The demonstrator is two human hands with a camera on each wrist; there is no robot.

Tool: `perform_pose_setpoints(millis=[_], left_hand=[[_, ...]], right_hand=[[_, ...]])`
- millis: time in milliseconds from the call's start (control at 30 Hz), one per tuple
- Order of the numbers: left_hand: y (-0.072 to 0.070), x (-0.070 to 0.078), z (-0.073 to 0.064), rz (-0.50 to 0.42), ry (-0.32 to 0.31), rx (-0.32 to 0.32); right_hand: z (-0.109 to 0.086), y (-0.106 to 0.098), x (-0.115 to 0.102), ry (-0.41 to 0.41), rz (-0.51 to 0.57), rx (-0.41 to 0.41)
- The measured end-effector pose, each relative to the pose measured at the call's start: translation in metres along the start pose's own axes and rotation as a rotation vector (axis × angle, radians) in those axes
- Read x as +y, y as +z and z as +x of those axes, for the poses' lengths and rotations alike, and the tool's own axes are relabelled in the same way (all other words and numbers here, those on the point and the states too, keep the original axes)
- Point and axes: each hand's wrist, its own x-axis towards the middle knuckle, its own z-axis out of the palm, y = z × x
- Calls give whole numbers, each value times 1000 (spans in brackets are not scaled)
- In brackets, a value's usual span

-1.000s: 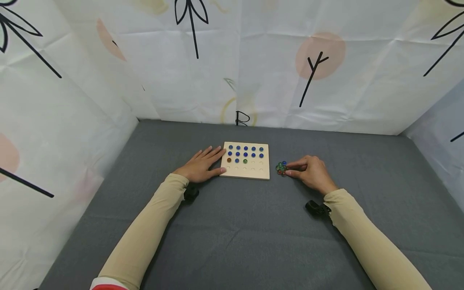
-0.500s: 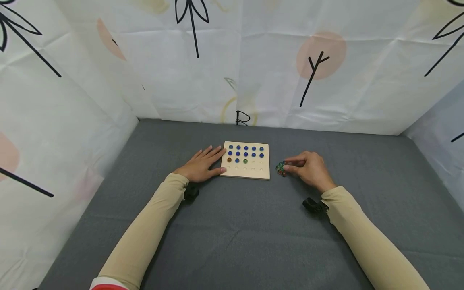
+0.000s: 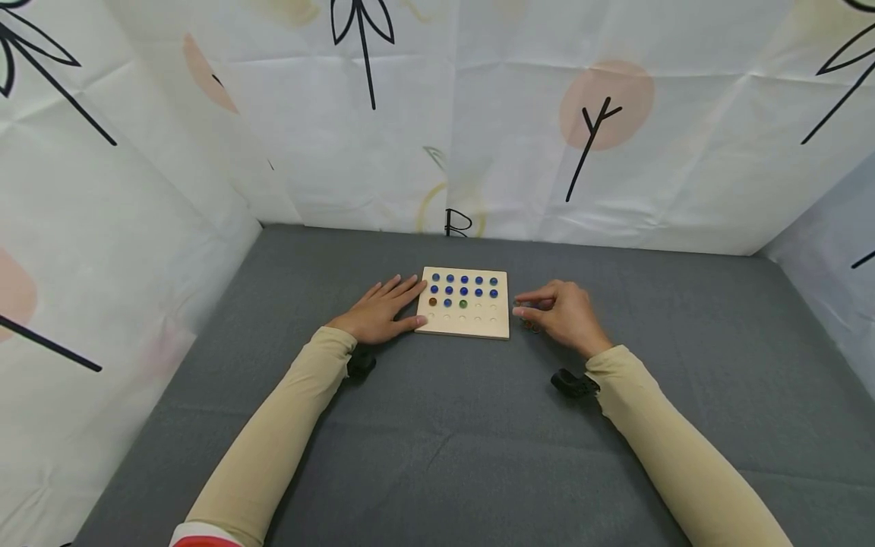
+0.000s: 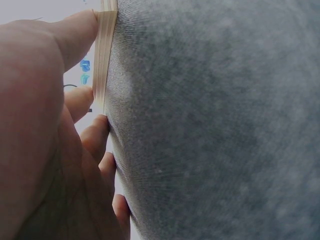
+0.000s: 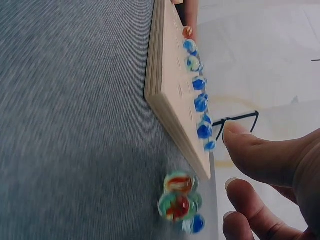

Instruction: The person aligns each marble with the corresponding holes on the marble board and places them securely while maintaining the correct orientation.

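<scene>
A light wooden board (image 3: 446,328) with shallow round hollows lies on the grey cloth. Blue marbles (image 3: 464,291) fill its two far rows; the third row holds a brown, a blue and a green marble. My left hand (image 3: 377,313) rests flat with spread fingers, thumb and fingertips on the board's left edge. Just off the right edge, my right hand (image 3: 570,315) pinches a small marble (image 3: 517,304) between thumb and finger; its colour is hard to make out. In the right wrist view the thumb hides it. Loose marbles (image 5: 176,206) lie below that hand.
Grey cloth (image 3: 437,425) covers the table around the board. White patterned fabric (image 3: 506,152) stands as a wall behind and on both sides. A dark camera sits at each wrist, close over the cloth.
My right hand has lifted from the loose marbles and moved left towards the board with a marble pinched in its fingertips. My left hand and the board have stayed put.
</scene>
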Motion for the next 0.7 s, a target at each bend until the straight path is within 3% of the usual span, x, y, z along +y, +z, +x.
perform_pose_setpoints(millis=[233,533,700], left_hand=[[6,-8,5,34,-15,-9],[1,-2,1,9,-7,-4],[4,-7,4,22,-11,-5]], right_hand=[[6,8,-8,-13,-5,-4],[11,17,-17,-16,0,-22],[15,23,-19,-26,-3,-25]])
